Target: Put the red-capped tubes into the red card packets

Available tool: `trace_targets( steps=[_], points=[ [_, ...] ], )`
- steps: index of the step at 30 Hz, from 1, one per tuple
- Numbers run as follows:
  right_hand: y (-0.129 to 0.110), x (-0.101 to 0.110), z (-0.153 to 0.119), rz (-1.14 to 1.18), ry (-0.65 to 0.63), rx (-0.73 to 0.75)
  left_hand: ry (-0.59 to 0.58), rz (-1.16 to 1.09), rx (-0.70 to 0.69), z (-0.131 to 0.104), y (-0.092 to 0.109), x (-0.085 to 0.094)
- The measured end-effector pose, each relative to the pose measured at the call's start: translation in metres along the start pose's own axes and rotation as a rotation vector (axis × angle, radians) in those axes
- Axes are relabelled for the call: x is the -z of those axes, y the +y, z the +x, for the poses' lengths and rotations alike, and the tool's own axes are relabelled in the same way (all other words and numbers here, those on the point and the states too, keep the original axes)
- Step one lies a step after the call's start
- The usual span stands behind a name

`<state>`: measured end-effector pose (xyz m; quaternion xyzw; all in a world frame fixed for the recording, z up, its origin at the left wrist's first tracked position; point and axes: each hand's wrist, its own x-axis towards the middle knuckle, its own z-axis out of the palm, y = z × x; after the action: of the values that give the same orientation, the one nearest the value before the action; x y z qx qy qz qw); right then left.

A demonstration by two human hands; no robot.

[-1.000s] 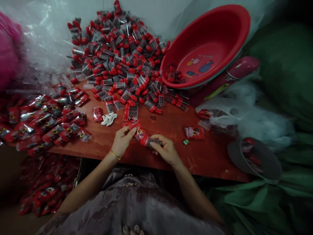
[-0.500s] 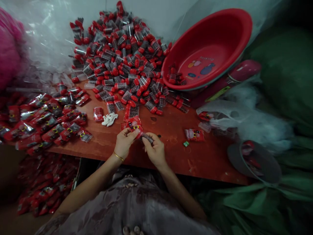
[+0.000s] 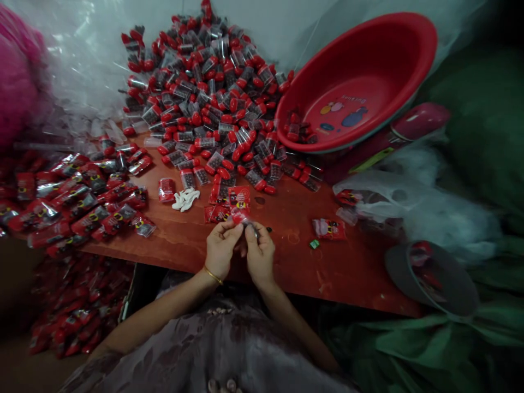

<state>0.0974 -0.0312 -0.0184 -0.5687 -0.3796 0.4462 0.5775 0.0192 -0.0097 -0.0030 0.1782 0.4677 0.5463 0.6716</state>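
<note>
My left hand (image 3: 220, 250) and my right hand (image 3: 259, 253) are pressed together over the near edge of the red wooden table (image 3: 286, 256). Between them they pinch a red printed packet (image 3: 239, 201) that stands upright, with a small clear red-capped tube (image 3: 250, 229) at its lower end by my right fingers. A gold bangle circles my left wrist. More red packets (image 3: 216, 213) lie flat just behind my hands.
A big heap of red-capped tubes (image 3: 208, 93) fills the back of the table. Filled red packets (image 3: 77, 196) pile at the left. A red basin (image 3: 356, 82) leans at the back right. White caps (image 3: 185, 198), a loose packet (image 3: 328, 229) and a plastic bag (image 3: 380, 191) lie around.
My right hand has moved left and closed up against my left hand. The packet has turned from lying sideways to standing upright. The view shifted slightly.
</note>
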Motion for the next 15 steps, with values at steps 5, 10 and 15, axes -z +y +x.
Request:
trace_targets(
  steps=[5,10,15],
  points=[
    [-0.004,0.008,0.003,-0.057,-0.043,0.085,-0.216,0.090,-0.114,0.012,0.022,0.006],
    [-0.002,0.002,0.004,-0.031,-0.056,0.068,-0.230,0.278,-0.169,0.016,0.022,0.004],
    [0.003,-0.008,0.003,0.137,-0.016,-0.037,-0.072,0.287,-0.193,0.002,0.008,0.000]
  ],
)
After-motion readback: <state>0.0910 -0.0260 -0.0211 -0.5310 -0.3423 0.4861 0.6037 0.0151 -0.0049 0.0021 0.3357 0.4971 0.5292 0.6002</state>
